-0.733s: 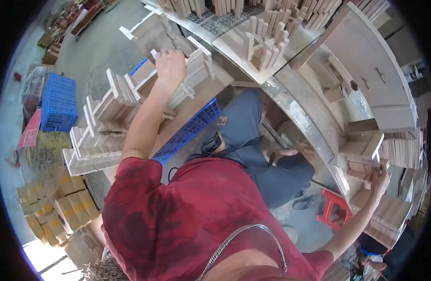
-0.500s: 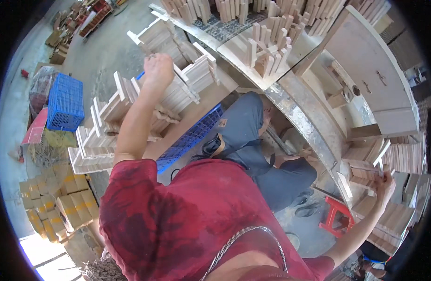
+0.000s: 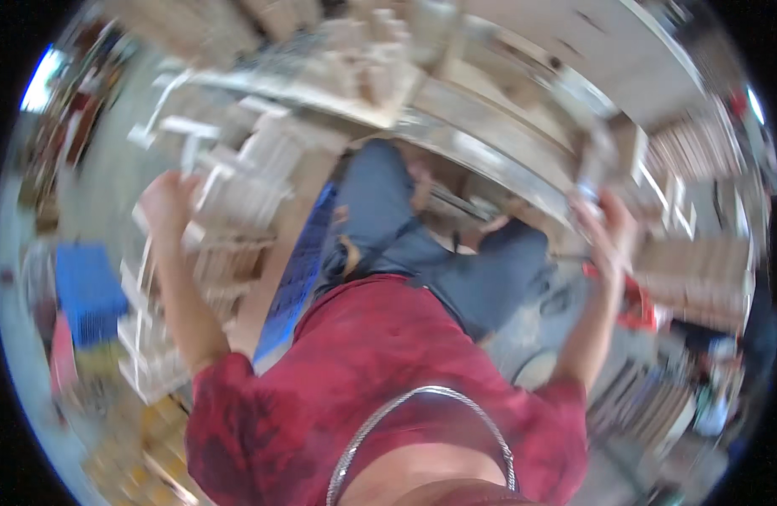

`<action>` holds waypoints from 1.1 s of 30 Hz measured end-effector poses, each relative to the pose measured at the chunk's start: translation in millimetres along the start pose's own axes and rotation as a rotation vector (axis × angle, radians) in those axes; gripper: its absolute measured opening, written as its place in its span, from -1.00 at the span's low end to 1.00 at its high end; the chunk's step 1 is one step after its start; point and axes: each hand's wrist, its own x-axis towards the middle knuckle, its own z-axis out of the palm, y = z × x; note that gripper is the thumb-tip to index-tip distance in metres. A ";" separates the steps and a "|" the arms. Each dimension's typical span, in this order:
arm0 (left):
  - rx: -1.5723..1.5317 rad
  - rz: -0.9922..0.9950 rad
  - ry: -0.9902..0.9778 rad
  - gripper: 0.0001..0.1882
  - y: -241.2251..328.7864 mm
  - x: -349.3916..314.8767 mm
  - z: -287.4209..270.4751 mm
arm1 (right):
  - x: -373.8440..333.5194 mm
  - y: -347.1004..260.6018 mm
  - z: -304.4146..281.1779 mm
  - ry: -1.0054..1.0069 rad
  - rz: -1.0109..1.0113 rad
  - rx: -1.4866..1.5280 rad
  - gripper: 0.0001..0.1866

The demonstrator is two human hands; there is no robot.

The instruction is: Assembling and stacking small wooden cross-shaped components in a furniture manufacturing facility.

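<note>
Motion blurs the picture. At the left, my left hand (image 3: pixel 169 202) is closed beside stacked pale wooden pieces (image 3: pixel 262 160); whether a piece is in its fingers is hidden. Lower layers of similar wooden pieces (image 3: pixel 156 346) rise below that forearm. My right hand (image 3: pixel 609 232) is raised at the right, in front of the workbench's near edge, with its fingers bent. A smeared pale object (image 3: pixel 598 160) shows just above those fingers and seems to be gripped, but its kind cannot be made out.
A wooden workbench (image 3: pixel 490 114) curves across the far side with upright wooden pieces (image 3: pixel 372 55) on it. Stacked boards (image 3: pixel 692 270) stand at the right, near a red stool (image 3: pixel 637 304). A blue crate (image 3: pixel 89 291) sits far left; another blue crate (image 3: pixel 300 261) is beside my leg.
My view has swung to the right. My right hand has left the wood stack at the right and come inward toward my body. My left hand remains by the left stack.
</note>
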 end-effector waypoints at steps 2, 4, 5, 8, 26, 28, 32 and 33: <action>-0.794 0.039 0.020 -0.75 20.1 -24.6 -26.6 | 5.1 -36.2 53.3 -0.235 0.009 0.328 -0.67; -1.391 0.270 -0.075 -0.79 63.8 -42.3 -27.0 | -4.5 -72.4 82.6 -0.362 0.123 0.620 -0.71; -1.439 0.367 -0.201 -0.79 96.3 -52.7 -26.5 | -8.5 -68.1 96.7 -0.383 0.136 0.695 -0.71; -1.377 0.628 -0.508 -0.77 177.8 -87.3 -16.9 | -18.8 -73.9 119.7 -0.432 0.192 0.694 -0.78; -1.098 0.896 -1.103 -0.72 316.4 -80.3 34.9 | -64.5 -63.3 123.8 -0.286 0.297 0.767 -0.63; -1.093 0.832 -1.170 -0.72 319.4 -73.8 42.6 | -63.5 -66.0 125.3 -0.301 0.299 0.819 -0.65; -1.139 0.771 -1.255 -0.68 322.4 -67.7 57.7 | -59.3 -64.2 133.3 -0.331 0.274 0.820 -0.68; -1.104 0.729 -1.211 -0.67 323.0 -68.4 55.9 | -56.8 -61.8 136.2 -0.333 0.277 0.824 -0.68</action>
